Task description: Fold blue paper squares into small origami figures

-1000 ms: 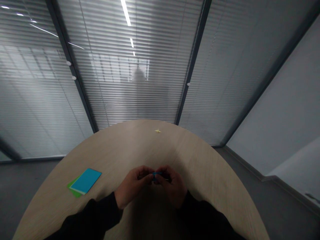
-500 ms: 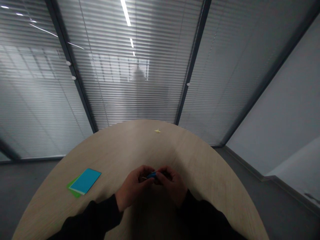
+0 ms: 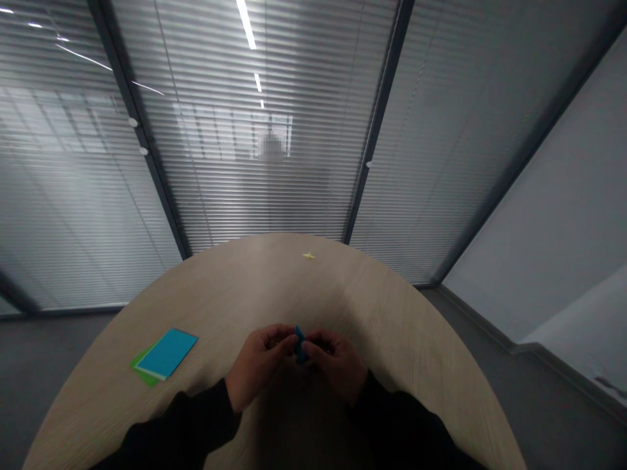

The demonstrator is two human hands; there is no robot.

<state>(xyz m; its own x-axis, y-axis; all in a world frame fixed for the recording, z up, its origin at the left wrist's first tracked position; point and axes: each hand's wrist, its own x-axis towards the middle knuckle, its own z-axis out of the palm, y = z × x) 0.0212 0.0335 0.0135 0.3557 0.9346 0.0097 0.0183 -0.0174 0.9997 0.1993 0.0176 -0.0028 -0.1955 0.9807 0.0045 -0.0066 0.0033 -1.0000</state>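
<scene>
1. Small blue piece [image 3: 300, 346] is over the near-middle part of the round table [image 3: 235, 287], too tiny to make out its exact shape.
2. Left hand [image 3: 261, 365] has it pinched between thumb and fingers, and the right hand [image 3: 341, 367] is pinching it from the other side.
3. Surface-wise: pale wood-look top, kinda dim. Past the table's far edge there's three panels of blinds [image 3: 269, 196] split by two dark posts [image 3: 382, 117], plus a plain pale wall [image 3: 563, 248] off to its right and grey floor [image 3: 59, 352] either side.
4. Headcount: one blue piece, two hands, one yellow star-shaped bit [image 3: 308, 256] near the table's far edge, and one blue sheet [image 3: 169, 352] overlapping green paper [image 3: 147, 378] on the table's left side.
</scene>
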